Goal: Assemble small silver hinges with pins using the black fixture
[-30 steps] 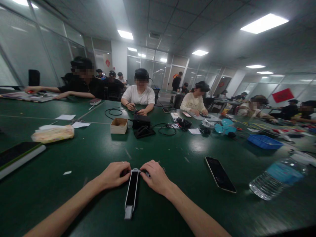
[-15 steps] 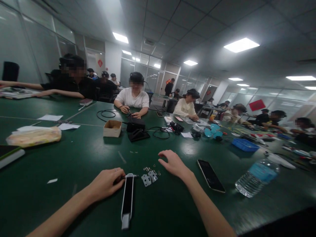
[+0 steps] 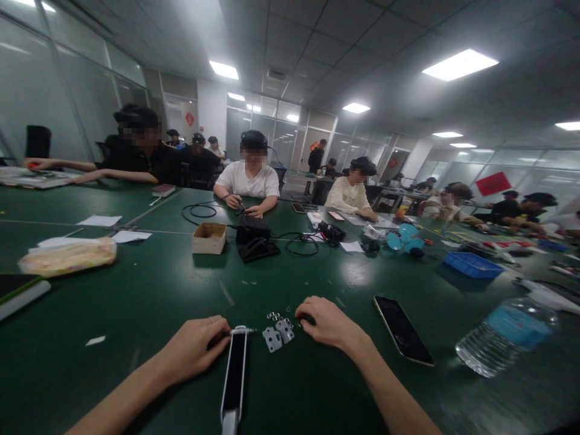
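Note:
My left hand [image 3: 197, 344] is closed at the top of a long white-framed strip with a black face [image 3: 234, 371], pinching the end of a thin metal bolt [image 3: 251, 330] that crosses the strip's top and sticks out to the right. My right hand [image 3: 333, 323] rests on the table with curled fingers, thumb and fingertips closing around a small metal nut. Several more small nuts [image 3: 274, 316] lie loose just left of it. Between the hands are two grey metal plates with holes [image 3: 278, 336], side by side and touching.
A black phone [image 3: 403, 329] and a water bottle [image 3: 507, 335] lie to the right. Farther off are a blue tray [image 3: 473, 264], a cardboard box [image 3: 209, 238], a black stand [image 3: 256, 248] with cables and a plastic bag [image 3: 67, 257]. Other people sit around the green table.
My right hand has come down toward the nuts, and its fingers have curled in. My left hand stays at the strip's top. The view has shifted slightly.

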Available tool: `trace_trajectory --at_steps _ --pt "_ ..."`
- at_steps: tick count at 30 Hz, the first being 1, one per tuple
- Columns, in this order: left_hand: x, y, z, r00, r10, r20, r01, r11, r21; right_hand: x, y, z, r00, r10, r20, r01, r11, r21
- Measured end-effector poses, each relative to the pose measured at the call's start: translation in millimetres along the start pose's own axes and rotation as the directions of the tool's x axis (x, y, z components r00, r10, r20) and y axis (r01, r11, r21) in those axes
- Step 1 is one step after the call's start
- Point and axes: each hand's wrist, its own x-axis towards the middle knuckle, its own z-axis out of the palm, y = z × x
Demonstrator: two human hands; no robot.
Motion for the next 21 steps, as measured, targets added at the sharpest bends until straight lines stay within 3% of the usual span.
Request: trace_trajectory --at_steps 11,21 --pt "0 12 -5.8 0.999 -0.036 -0.002 0.036 0.999 0.032 0 -3 10 0.999 0.036 0.011 -0.035 0.999 -0.013" --pt "-1 9 -4.8 0.999 0.012 -0.05 -0.01 0.998 0.058 3 -10 18 0.996 0.042 -0.083 -0.051 0.993 -0.104"
